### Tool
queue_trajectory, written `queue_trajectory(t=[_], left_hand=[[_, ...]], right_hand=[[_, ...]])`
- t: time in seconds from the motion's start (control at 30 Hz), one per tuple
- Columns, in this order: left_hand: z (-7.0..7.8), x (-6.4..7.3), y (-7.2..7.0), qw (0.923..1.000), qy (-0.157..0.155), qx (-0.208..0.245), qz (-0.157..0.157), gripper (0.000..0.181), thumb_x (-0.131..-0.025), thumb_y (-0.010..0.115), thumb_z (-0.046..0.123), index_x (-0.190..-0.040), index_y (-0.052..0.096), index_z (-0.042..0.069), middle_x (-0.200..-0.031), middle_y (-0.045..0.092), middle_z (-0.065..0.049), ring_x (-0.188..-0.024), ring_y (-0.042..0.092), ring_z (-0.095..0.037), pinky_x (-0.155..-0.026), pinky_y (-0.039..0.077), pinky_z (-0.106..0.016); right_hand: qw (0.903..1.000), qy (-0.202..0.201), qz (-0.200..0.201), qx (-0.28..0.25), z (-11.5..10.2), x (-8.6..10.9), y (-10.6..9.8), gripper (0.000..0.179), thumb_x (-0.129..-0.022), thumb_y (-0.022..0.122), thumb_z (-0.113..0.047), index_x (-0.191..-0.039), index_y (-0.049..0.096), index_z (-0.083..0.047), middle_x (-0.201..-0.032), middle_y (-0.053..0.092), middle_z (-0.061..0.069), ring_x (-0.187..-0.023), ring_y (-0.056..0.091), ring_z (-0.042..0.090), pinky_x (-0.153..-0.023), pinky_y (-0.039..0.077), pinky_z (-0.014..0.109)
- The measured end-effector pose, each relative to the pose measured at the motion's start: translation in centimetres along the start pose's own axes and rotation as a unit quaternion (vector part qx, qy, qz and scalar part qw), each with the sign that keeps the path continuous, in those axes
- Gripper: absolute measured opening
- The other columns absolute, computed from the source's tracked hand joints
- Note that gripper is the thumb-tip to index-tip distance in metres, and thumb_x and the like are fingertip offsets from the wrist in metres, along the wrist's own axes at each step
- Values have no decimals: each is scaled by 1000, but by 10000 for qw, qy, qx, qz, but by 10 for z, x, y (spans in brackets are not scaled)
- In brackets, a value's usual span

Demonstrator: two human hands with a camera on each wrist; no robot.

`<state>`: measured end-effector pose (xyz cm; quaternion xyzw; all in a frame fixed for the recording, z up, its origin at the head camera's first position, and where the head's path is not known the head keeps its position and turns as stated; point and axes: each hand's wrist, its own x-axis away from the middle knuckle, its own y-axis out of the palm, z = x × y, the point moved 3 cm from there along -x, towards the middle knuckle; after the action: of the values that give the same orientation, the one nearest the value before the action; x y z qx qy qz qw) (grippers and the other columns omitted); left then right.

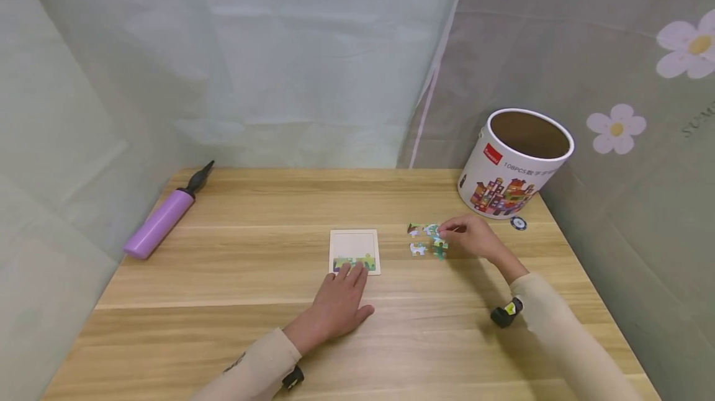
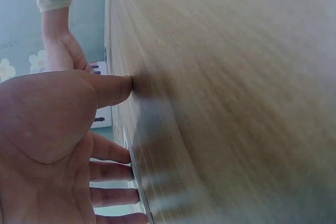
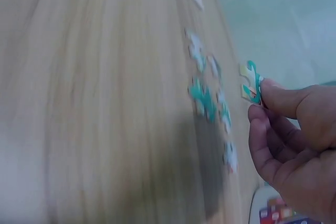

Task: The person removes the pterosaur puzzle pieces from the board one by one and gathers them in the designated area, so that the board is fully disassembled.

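A square wooden puzzle tray (image 1: 354,233) lies mid-table with green jigsaw pieces (image 1: 365,261) along its near side. My left hand (image 1: 341,305) rests with straight fingers on the tray's near edge, its thumb touching the tabletop. Thumb and fingers of my right hand (image 1: 472,236) pinch a jigsaw piece (image 3: 252,81), white and yellow with teal and orange marks, held above the table. Below it lie several loose puzzle pieces, among them a teal one (image 3: 201,98) and a white one (image 1: 417,249).
A white printed bucket (image 1: 475,171) stands at the back right, with a dark round chip (image 1: 518,223) at its base. A purple hand pump (image 1: 162,224) lies at the far left. Fabric walls (image 1: 313,66) enclose the table's back and sides.
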<state>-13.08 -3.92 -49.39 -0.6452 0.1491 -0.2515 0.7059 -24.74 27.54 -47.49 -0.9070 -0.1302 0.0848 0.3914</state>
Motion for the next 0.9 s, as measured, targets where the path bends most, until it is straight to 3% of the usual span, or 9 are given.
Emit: queue_trajectory(t=[0.43, 0.9], left_hand=[[1, 1, -1, 10000, -13, 26, 30, 74, -99, 60, 49, -150, 46, -2, -157, 44, -16, -143, 43, -36, -109, 42, -54], [0, 2, 0, 9998, 64, -126, 170, 73, -100, 57, 50, -149, 47, -2, -155, 46, -17, -140, 46, -36, -107, 44, -52]], right_hand=[[9991, -27, -319, 261, 28, 19, -14, 8, -94, 74, -10, -97, 81, -8, -97, 78, 5, -86, 65, 12, -75, 52, 25], [9976, 145, -221, 635, 34, 19, -12, 8, -93, 75, -12, -96, 82, -11, -100, 78, 5, -95, 68, 18, -82, 54, 34]])
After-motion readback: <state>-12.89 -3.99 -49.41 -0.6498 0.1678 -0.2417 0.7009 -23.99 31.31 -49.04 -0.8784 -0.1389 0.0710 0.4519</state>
